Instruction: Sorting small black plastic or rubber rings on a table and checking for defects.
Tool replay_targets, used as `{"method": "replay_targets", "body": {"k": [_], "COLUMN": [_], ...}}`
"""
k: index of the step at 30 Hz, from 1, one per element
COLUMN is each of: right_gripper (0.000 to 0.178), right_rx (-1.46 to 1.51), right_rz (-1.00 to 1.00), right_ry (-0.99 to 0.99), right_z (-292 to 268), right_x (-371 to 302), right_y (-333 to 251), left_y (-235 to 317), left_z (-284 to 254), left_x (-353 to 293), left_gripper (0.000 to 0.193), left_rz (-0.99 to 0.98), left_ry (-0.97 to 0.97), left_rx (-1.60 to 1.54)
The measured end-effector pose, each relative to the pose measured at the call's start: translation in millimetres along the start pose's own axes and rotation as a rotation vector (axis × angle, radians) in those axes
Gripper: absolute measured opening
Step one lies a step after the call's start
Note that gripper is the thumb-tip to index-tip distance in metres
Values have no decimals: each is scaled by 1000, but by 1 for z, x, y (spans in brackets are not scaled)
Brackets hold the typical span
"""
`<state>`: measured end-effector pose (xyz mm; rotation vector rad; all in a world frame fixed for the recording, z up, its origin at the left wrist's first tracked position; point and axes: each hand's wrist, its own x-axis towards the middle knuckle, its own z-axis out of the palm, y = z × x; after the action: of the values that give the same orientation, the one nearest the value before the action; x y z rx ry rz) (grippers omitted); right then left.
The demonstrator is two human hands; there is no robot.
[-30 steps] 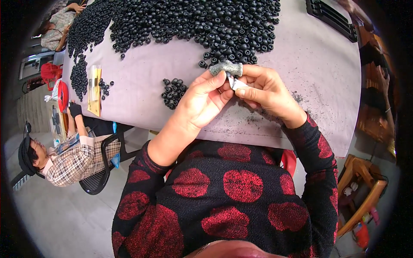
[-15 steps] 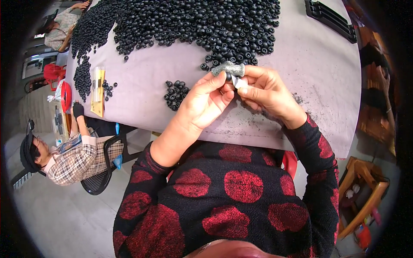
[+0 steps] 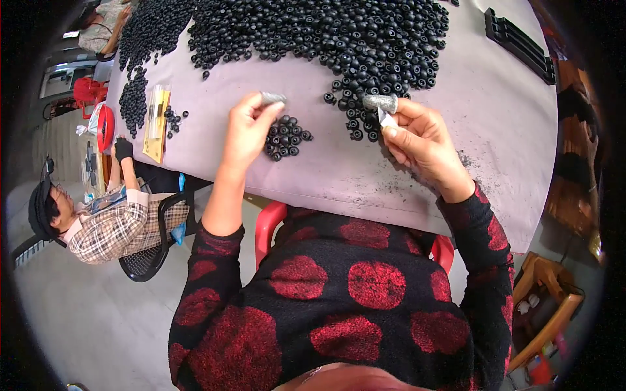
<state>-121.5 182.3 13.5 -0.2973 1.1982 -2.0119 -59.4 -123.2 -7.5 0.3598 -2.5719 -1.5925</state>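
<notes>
My left hand [image 3: 246, 133] hovers over the near side of a small pile of round black parts [image 3: 287, 138], each with a hole. Its thumb and forefinger are pinched together; whatever is between them is hidden. A grey cover [image 3: 272, 98] wraps that forefinger's tip. To the right, my right hand [image 3: 417, 140] grips a small flat silvery blade-like piece [image 3: 386, 119] between thumb and forefinger. A second grey cover [image 3: 380, 102] sits on its forefinger. Just beyond this hand spreads the large heap of black parts [image 3: 313, 39].
A pale cloth-covered table [image 3: 313, 176] has dark crumbs [image 3: 424, 189] near its front edge. A long black tray-like piece [image 3: 520, 45] lies at far right. A clear-and-yellow packet [image 3: 156, 124] lies left, near a seated co-worker [image 3: 104, 221]. A wooden stool [image 3: 548, 306] stands at right.
My hands were together over one black part; now they are apart. The left has moved left to the small pile, the right slightly right, still gripping the silvery piece.
</notes>
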Motion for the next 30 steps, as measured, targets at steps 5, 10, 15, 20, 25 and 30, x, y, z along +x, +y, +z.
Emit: {"method": "replay_targets", "body": {"k": [5,10,15,20,25,30], "right_gripper": [35,32,31,28,26,26], "right_rx": [-25,-74,-47,-67,-109,-104], "right_rz": [-13,-22,-28,-18,-15,-25], "right_ry": [32,29,46,51,62,66], "right_z": [-3,-7,-5,-7,-5,-5], "right_x": [-1,-1,-1,-2,-4,-3], "right_y": [4,7,2,1,-2,0], "left_y": [31,52,53,50,45,45], "left_z": [10,45,60,59,57,53], "left_x": [-8,7,17,18,13,11], "left_gripper": [12,12,13,13,10,8], "left_rz": [163,484,580,470,604,694], "left_ry": [-43,-12,-131,-155,-44,-34], "left_rx": [260,391,551,492,654,720]}}
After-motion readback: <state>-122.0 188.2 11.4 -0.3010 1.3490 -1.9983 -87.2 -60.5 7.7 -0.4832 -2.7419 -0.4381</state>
